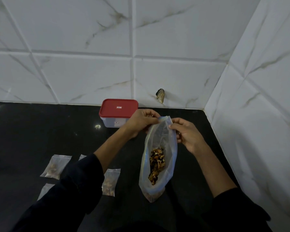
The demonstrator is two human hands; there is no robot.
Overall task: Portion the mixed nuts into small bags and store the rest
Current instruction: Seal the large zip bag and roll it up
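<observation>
Mixed nuts point(156, 163) lie in the bottom of a large clear zip bag point(159, 148) held upright between both hands, its lower end at or just above the black surface point(40, 128); contact cannot be confirmed. Well to the left of the left hand point(141, 122), and nearer the person, small bags lie flat on the surface: one filled small bag point(56, 166) farthest left, another filled small bag point(110, 181) beside the left sleeve point(77, 186), and two more largely hidden by that sleeve. Just behind the left hand stands a clear container with a red lid point(118, 108), closed, against the tiled wall point(90, 72). The left hand pinches the bag's blue zip edge at its top corner. The right hand point(186, 134) pinches the opposite side of the mouth, fingers curled; the mouth stands partly open.
</observation>
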